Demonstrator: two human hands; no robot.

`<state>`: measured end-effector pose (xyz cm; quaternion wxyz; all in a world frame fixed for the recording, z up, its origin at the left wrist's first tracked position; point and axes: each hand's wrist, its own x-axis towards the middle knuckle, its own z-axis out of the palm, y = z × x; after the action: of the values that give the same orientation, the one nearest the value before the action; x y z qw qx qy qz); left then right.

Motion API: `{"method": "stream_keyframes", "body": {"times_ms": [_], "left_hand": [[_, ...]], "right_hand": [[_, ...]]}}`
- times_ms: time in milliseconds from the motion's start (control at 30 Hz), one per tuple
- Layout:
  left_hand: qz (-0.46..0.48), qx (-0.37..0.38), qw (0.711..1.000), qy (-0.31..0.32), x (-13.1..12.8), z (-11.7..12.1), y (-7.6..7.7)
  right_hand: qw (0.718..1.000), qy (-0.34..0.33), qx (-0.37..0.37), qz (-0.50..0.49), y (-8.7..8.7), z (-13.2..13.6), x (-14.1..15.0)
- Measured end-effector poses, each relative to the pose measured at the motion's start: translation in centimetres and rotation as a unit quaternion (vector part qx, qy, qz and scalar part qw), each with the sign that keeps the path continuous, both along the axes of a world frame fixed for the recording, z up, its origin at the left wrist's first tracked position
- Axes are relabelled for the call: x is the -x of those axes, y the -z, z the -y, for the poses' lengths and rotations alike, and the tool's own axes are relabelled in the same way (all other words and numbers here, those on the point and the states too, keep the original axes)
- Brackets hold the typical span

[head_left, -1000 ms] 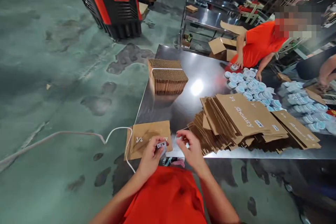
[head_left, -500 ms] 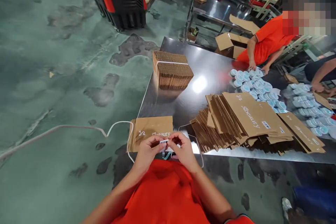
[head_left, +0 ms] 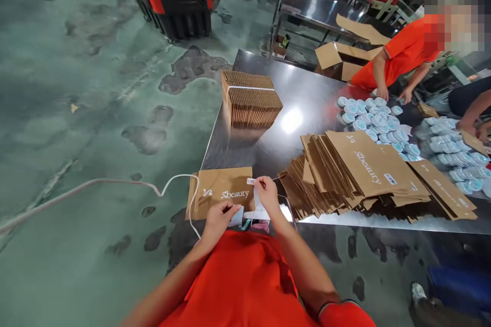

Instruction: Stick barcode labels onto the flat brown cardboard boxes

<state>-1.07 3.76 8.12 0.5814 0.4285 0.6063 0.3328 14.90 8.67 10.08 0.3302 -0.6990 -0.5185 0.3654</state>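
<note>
Close to my body, my left hand (head_left: 219, 222) pinches a pale strip of label backing paper (head_left: 236, 216). Between the thumb and fingertips of my right hand (head_left: 267, 196) is a small white printed sticker (head_left: 250, 181), at the right edge of a flat brown cardboard mailer (head_left: 226, 179). That mailer lies on top of a few others, with white "beauty" lettering facing up. Whether the sticker touches the cardboard I cannot tell. White paper and a thin cord hang partly hidden below my right hand.
A strapped bundle of folded cardboard (head_left: 251, 99) stands farther back on the metal table (head_left: 264, 150). To the right, loose mailers (head_left: 356, 168) lie fanned out. Behind them are small round packs (head_left: 378, 117), handled by a co-worker (head_left: 402, 53). A white cord (head_left: 126, 182) crosses at left.
My hands have parted. The right one moved up and right with the sticker, over the mailer's edge; the left stayed low with the backing strip. The co-worker's hands spread apart.
</note>
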Motion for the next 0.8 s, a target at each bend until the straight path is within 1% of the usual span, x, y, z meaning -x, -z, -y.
{"method": "stream_keyframes", "body": {"times_ms": [67,133,167,233,367,500,667,800], "left_hand": [[0.002,0.019,1.0,-0.011,0.3,-0.2,2.2],[0.001,0.025,0.999,-0.023,0.6,-0.5,3.9],[0.001,0.026,0.999,-0.029,0.8,-0.7,4.5],[-0.004,0.025,0.999,-0.036,1.0,-0.9,5.2],[-0.016,0.026,0.999,-0.042,1.1,-1.1,5.3],[-0.016,0.031,0.999,-0.041,1.0,-1.1,5.2],[-0.009,0.029,0.999,-0.04,1.1,-1.0,5.7],[-0.005,0.03,0.999,-0.041,1.2,-0.8,6.3]], "right_hand": [[0.997,-0.019,0.052,0.05,2.7,-2.0,-0.2],[0.994,-0.034,0.08,0.073,4.7,-3.4,-0.1],[0.993,-0.038,0.082,0.078,5.4,-3.8,0.0],[0.992,-0.045,0.081,0.088,6.2,-4.2,0.3],[0.989,-0.053,0.082,0.113,6.5,-4.1,0.6],[0.986,-0.038,0.075,0.146,6.5,-3.9,0.7],[0.981,-0.027,0.071,0.177,5.9,-3.5,1.4],[0.976,-0.034,0.076,0.2,5.5,-3.4,1.7]]}}
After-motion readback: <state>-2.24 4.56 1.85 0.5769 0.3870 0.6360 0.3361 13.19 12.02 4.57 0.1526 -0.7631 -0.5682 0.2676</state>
